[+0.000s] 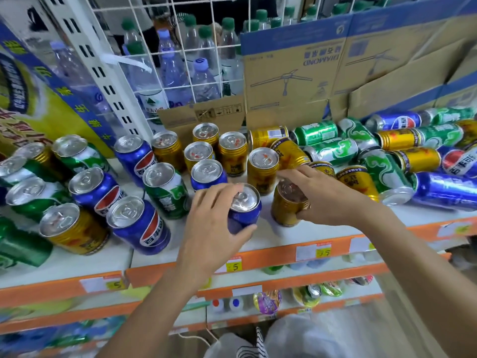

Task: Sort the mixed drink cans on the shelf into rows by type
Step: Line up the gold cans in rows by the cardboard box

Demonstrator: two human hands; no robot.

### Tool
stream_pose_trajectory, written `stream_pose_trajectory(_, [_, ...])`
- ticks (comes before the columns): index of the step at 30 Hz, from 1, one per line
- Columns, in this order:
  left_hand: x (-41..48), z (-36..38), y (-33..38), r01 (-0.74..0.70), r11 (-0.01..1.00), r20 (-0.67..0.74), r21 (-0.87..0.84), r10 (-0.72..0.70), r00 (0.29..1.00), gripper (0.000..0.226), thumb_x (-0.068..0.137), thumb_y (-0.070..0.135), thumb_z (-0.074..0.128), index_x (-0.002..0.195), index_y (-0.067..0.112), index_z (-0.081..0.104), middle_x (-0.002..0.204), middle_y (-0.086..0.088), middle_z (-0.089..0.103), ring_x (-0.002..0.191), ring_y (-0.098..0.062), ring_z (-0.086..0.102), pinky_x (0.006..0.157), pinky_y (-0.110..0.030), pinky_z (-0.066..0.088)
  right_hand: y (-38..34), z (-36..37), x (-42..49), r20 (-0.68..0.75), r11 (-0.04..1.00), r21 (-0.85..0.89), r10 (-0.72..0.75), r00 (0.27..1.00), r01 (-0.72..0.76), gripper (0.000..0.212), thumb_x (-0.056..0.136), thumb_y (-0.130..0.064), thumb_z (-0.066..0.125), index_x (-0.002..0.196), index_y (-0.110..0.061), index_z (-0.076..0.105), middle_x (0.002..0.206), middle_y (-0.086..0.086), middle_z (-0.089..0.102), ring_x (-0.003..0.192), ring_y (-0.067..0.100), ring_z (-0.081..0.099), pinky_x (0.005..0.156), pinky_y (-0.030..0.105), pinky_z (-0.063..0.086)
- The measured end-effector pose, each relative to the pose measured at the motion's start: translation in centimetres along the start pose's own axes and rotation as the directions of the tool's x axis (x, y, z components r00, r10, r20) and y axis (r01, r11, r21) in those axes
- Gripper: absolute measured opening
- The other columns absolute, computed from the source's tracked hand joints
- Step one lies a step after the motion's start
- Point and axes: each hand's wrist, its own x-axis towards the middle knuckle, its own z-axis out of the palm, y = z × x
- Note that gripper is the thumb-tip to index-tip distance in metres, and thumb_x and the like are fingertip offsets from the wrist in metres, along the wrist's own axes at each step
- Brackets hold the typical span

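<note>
At the shelf's (284, 240) front, the left hand (214, 220) grasps a blue can (244, 215) in its fingers, the right hand (325, 197) a gold can (285, 210). Next, each probably needs setting into its matching row

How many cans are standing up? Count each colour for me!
Blue cans: 5
Green cans: 4
Gold cans: 8
Total: 17
The cut-off green can at the left edge is unclear, so it is not counted.

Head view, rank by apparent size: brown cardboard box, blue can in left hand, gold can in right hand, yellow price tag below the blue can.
1. brown cardboard box
2. blue can and gold can: too alike to rank
3. yellow price tag
</note>
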Motion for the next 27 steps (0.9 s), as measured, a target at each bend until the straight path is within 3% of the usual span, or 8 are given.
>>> stream_pose_trajectory(6, [1.0,0.6,0.8,0.051,0.996,0.11,0.078,-0.059,0.992,0.071,0.061,0.039,0.082,0.122,0.016,0.055,0.123,-0.001,0.059,0.111,-0.021,0.052,0.097,-0.02,0.032,1.5,-0.3,0.7,-0.006,0.992,0.016,-0.128,0.992,0.128,0.091,0.075,-0.026,0.077,0.147,-0.029,0.021,0.14,-0.001,0.035,0.128,0.022,0.038,0.1,0.028,0.036])
stream_pose_trajectory(11, [1.5,-0.1,1.8,0.004,0.957,0.031,0.291,-0.013,0.999,0.062,0.068,0.05,0.071,0.115,0.01,0.062,0.123,-0.007,0.054,0.113,-0.025,0.043,0.098,-0.029,0.031,4.1,-1.8,0.7,0.02,0.962,0.144,-0.236,0.972,0.231,0.084,0.08,-0.04,0.071,0.147,-0.032,0.02,0.141,-0.005,0.034,0.127,0.016,0.038,0.103,0.024,0.034])
stream_pose_trajectory(14, [2.6,0.1,3.5,0.052,0.949,-0.077,0.312,-0.029,0.997,0.055,0.079,0.053,0.055,0.111,0.009,0.065,0.121,-0.01,0.055,0.114,-0.026,0.043,0.098,-0.031,0.032,6.5,-3.2,1.0,-0.084,0.969,0.153,-0.184,0.979,0.195,0.066,0.087,-0.044,0.06,0.144,-0.028,0.032,0.136,-0.001,0.043,0.122,0.019,0.045,0.098,0.028,0.039])
stream_pose_trajectory(18, [5.2,1.8,6.6,0.06,0.956,-0.129,0.288,-0.024,0.991,0.044,0.083,0.042,0.056,0.111,0.009,0.065,0.118,-0.009,0.057,0.111,-0.025,0.046,0.096,-0.027,0.032,9.9,-4.0,1.2,-0.139,0.994,0.072,-0.066,0.988,0.077,0.056,0.092,-0.044,0.051,0.143,-0.024,0.036,0.141,0.004,0.045,0.127,0.024,0.044,0.098,0.032,0.038])
stream_pose_trajectory(20, [6.6,3.0,8.4,0.035,0.965,-0.071,0.261,-0.016,0.997,0.04,0.082,0.039,0.057,0.112,0.012,0.064,0.116,-0.005,0.058,0.109,-0.024,0.049,0.094,-0.028,0.037,11.4,-4.3,0.7,-0.054,0.998,0.023,-0.06,0.997,0.061,0.061,0.09,-0.045,0.056,0.144,-0.026,0.033,0.144,0.002,0.041,0.13,0.023,0.039,0.1,0.033,0.036])
stream_pose_trajectory(24, [9.1,6.1,11.6,-0.071,0.965,0.199,0.251,0.02,0.98,0.051,0.078,0.052,0.055,0.117,0.019,0.061,0.114,-0.001,0.059,0.104,-0.024,0.055,0.088,-0.035,0.047,13.4,-4.2,-0.8,0.133,0.993,-0.055,-0.099,0.986,0.107,0.093,0.073,-0.061,0.067,0.147,-0.031,0.021,0.146,-0.002,0.033,0.134,0.02,0.031,0.108,0.032,0.03])
stream_pose_trajectory(27, [10.3,8.2,13.2,-0.16,0.918,0.487,0.362,-0.039,0.873,0.067,0.079,0.06,0.059,0.136,0.029,0.039,0.139,0.0,0.04,0.121,-0.025,0.044,0.096,-0.037,0.04,14.7,-3.2,-1.8,0.216,0.986,-0.121,-0.085,0.973,0.113,0.114,0.066,-0.065,0.07,0.15,-0.026,0.005,0.153,0.0,0.019,0.139,0.022,0.023,0.112,0.033,0.026])
